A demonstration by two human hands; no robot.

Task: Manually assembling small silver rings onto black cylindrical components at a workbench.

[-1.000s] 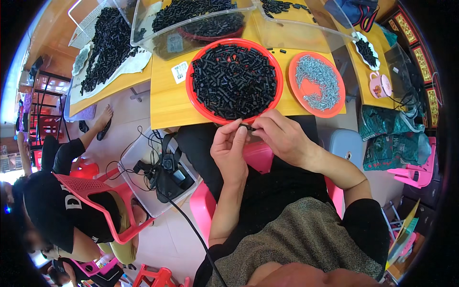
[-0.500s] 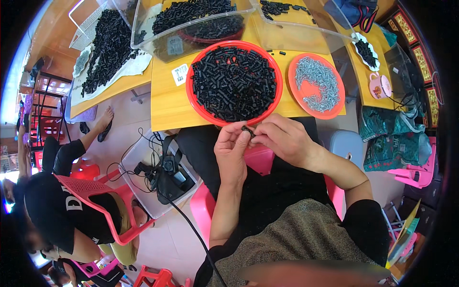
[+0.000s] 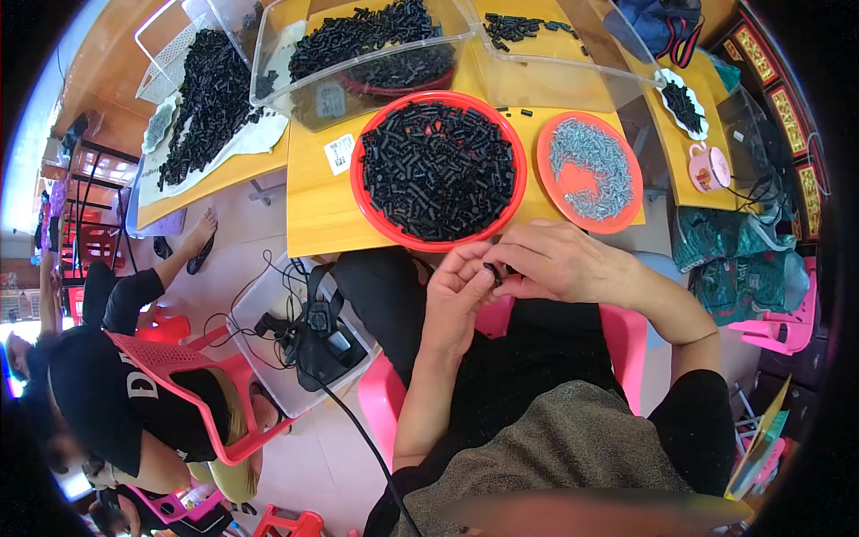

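Note:
My left hand (image 3: 458,295) pinches a small black plastic part (image 3: 493,272) between thumb and fingertips, just off the table's near edge. Pressed in from the right, my right hand (image 3: 559,261) has its fingertips closed against the same part; whether they grip it or some tiny piece is hidden. Right beyond both hands stands a red round basin (image 3: 513,208) heaped with many short black tubular parts (image 3: 438,170). To its right, an orange-red oval plate (image 3: 573,183) carries a curved pile of small silvery metal pieces, like screws (image 3: 610,170).
Clear plastic bins (image 3: 367,88) with more black parts stand behind the basin on the yellow wooden table (image 3: 313,210). A white tub (image 3: 344,380) with black cables is on the floor at left, near a person seated on a pink chair (image 3: 179,362). A pink mug (image 3: 710,168) sits at right.
My hands are a little lower and to the right in the picture, and the table also appears slightly lower. My right fingers now cover more of the black part.

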